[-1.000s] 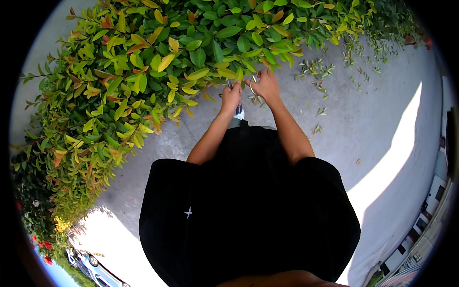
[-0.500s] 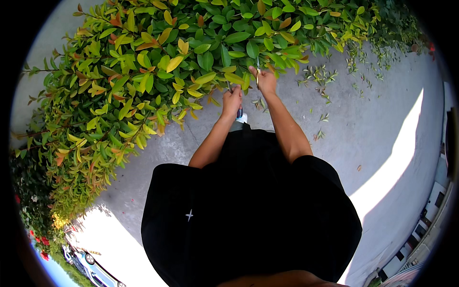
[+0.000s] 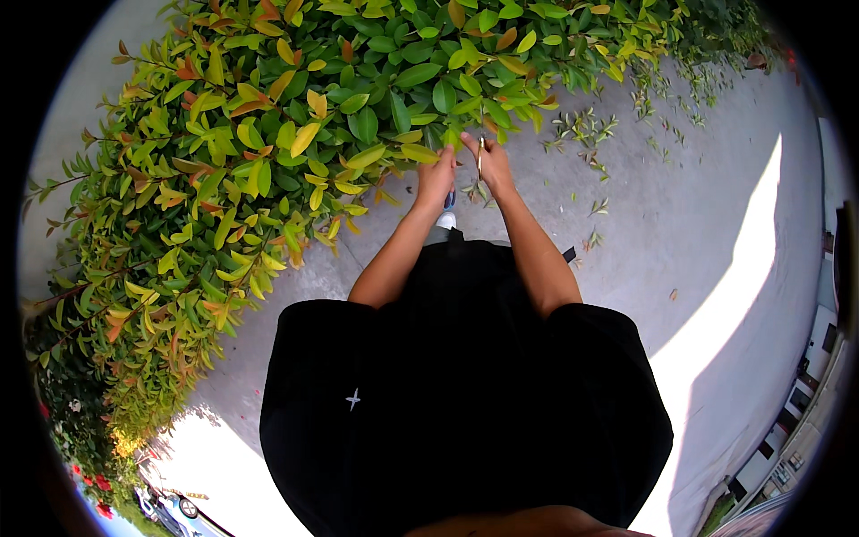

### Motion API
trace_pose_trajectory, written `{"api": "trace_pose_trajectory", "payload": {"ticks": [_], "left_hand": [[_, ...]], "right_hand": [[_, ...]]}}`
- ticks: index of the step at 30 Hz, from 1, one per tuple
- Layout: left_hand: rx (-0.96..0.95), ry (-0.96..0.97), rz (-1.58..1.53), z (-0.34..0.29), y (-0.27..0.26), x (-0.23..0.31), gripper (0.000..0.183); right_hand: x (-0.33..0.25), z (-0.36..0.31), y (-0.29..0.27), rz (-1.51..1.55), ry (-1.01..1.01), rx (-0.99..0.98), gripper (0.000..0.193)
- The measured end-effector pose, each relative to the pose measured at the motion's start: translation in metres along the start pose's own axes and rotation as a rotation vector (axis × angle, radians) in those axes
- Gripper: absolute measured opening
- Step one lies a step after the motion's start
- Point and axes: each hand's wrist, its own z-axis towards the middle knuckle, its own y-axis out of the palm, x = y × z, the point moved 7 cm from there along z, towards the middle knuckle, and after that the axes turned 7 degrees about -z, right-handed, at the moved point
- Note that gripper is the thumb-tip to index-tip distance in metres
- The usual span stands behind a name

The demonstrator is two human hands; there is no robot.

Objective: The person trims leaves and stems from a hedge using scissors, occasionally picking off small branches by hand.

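Note:
A leafy hedge [image 3: 295, 134] with green, yellow and reddish leaves fills the far side and the left. My right hand [image 3: 495, 168] is closed around a pair of scissors [image 3: 480, 157] with gold-coloured handles, its thumb toward the hedge. The scissors point at the lower leaves, and their blades are hard to make out against the foliage. Close on its left, my left hand [image 3: 435, 182] is closed at the hedge's edge, fingertips beside the leaves. What its fingers pinch is hidden.
Cut leafy sprigs [image 3: 582, 132] lie scattered on the grey concrete ground [image 3: 626, 224] to the right. My shoe [image 3: 446, 220] shows below my left hand. A bright sunlit strip [image 3: 738, 277] crosses the ground at right. Red flowers [image 3: 100, 483] and a parked vehicle [image 3: 179, 510] are at lower left.
My right hand, still holding the scissors, has drawn slightly back and closer to my left hand. The hedge has shifted a little left and up in the picture.

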Motion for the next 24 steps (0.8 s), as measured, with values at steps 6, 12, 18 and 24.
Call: {"api": "trace_pose_trajectory", "payload": {"ticks": [6,12,18,24], "left_hand": [[-0.072,0.001,-0.036,0.005,0.017,0.015,0.036],[-0.083,0.039,0.018,0.004,0.027,0.019,0.036],[-0.077,-0.032,-0.02,0.004,0.027,-0.008,0.036],[-0.127,-0.044,0.002,0.007,0.058,-0.009,0.036]], "right_hand": [[-0.052,0.015,-0.017,0.001,0.053,0.086,0.064],[-0.003,0.01,-0.007,0.345,0.142,0.039,0.056],[0.065,-0.016,0.006,0.422,0.296,-0.016,0.056],[0.095,0.036,-0.004,0.176,0.262,-0.088,0.083]]}}
